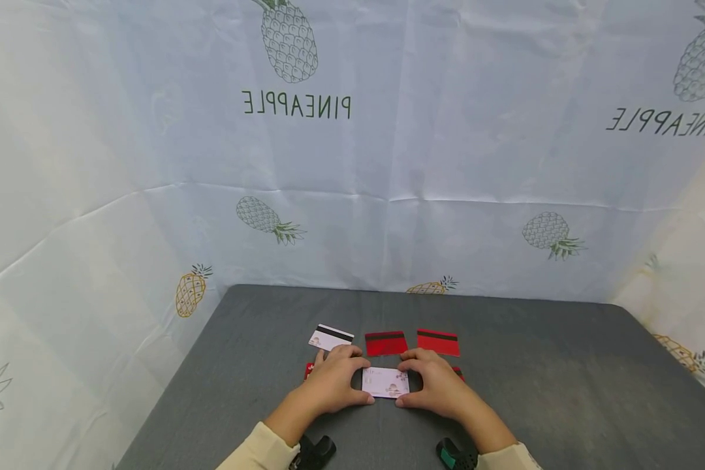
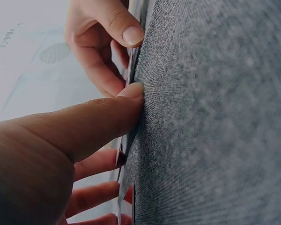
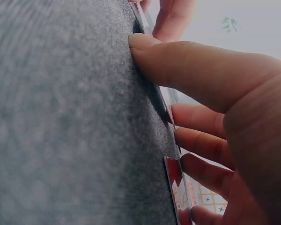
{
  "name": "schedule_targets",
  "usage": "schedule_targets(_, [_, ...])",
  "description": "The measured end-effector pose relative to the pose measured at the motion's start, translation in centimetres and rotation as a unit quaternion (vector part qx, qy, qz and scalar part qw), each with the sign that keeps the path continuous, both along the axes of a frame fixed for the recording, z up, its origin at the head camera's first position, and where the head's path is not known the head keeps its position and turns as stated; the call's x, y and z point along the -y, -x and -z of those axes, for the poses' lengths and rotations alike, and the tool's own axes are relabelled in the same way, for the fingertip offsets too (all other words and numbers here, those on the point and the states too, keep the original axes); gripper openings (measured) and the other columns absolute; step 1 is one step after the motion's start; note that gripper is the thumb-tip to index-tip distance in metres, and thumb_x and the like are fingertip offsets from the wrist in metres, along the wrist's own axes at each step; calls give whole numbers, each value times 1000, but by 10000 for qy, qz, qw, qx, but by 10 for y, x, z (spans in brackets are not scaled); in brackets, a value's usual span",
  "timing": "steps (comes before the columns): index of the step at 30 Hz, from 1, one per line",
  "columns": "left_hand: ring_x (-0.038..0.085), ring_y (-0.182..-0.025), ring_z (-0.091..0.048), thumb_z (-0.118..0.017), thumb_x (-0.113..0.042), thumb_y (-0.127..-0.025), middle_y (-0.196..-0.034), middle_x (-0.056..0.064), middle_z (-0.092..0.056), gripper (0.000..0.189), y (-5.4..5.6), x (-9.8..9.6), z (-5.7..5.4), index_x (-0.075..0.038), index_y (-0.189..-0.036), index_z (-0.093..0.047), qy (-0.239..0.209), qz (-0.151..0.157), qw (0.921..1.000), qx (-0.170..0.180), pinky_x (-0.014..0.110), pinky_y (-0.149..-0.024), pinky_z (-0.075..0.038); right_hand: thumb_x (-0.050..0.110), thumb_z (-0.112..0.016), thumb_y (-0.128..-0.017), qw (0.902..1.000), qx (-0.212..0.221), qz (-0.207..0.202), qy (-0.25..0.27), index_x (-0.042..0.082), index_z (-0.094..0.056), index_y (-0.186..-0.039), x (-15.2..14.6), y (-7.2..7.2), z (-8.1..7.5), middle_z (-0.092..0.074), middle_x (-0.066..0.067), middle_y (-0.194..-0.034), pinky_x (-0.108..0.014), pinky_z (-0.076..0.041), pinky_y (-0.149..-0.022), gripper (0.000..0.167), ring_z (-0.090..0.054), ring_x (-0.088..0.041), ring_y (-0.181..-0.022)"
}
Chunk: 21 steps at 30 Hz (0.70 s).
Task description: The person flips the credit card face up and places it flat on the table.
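A pale pink card [image 1: 386, 382] with small printed figures lies on the dark grey table [image 1: 540, 391], centred between the two hands. My left hand [image 1: 336, 380] holds its left end, thumb at the near corner and fingertips at the far one. At the opposite end my right hand [image 1: 439, 385] grips the card the same way. In the left wrist view the left thumb [image 2: 107, 112] meets the card's near edge, low against the cloth. The right wrist view shows the right thumb [image 3: 178, 61] close to the table surface; the card is seen nearly edge-on there.
Beyond the hands lie a white card with a black stripe [image 1: 331, 337], a red striped card [image 1: 386, 344] and another red card [image 1: 438, 343]. Red cards [image 1: 309, 369] peek out beside both hands, mostly covered. Pineapple-print curtains [image 1: 388, 248] surround the table.
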<state>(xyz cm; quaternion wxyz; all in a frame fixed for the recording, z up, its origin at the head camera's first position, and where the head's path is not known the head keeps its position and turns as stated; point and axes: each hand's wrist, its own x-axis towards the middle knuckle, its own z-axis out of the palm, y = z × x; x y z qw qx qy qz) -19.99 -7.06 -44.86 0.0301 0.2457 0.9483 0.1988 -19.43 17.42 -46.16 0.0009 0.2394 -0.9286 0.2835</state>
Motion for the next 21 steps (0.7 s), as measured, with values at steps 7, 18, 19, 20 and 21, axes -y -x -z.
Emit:
schedule_targets(7, [25,-133,-44,-81,-48,-76,-134,3,-56,57,-1,1,-2,-21,-124,-68,-20,13,10000,2,71,-104,-28,46,-84,-72,10000,1,3,2,17,-70,-114,-1,0,2,-58,-4,-130,-58,-41,-100,53,-51,-28,-122])
schedule_targets(18, [25,-130,-46,-81,-48,-74,-133,3,-56,61,-2,1,-1,-18,-125,-67,-13,42,9999,-105,71,-103,-31,45,-85,-72,10000,-22,-6,42,13,-68,-117,-1,-1,0,-58,-5,-130,-59,-41,-99,58,-52,-29,-121])
schedule_targets(19, [25,-130,-46,-81,-48,-74,-133,3,-56,61,-2,1,-1,-18,-125,-66,-25,42,9999,-101,71,-103,-30,45,-85,-72,10000,-28,-7,41,13,-68,-117,-1,-1,0,-58,-5,-130,-59,-41,-99,58,-52,-29,-121])
schedule_targets(20, [25,-130,-46,-81,-48,-75,-133,3,-56,61,-2,0,0,-17,-125,-66,-27,36,10000,-87,71,-103,-30,45,-85,-72,10000,-24,-9,41,13,-68,-118,-1,-1,0,-58,-5,-130,-59,-41,-99,58,-52,-29,-121])
schedule_targets(21, [25,-130,-46,-81,-47,-75,-133,3,-56,61,-2,0,0,-17,-125,-66,-45,34,10000,-75,71,-103,-30,45,-84,-72,10000,-13,-8,37,13,-68,-118,-1,-1,0,-58,-5,-130,-59,-42,-99,59,-52,-29,-121])
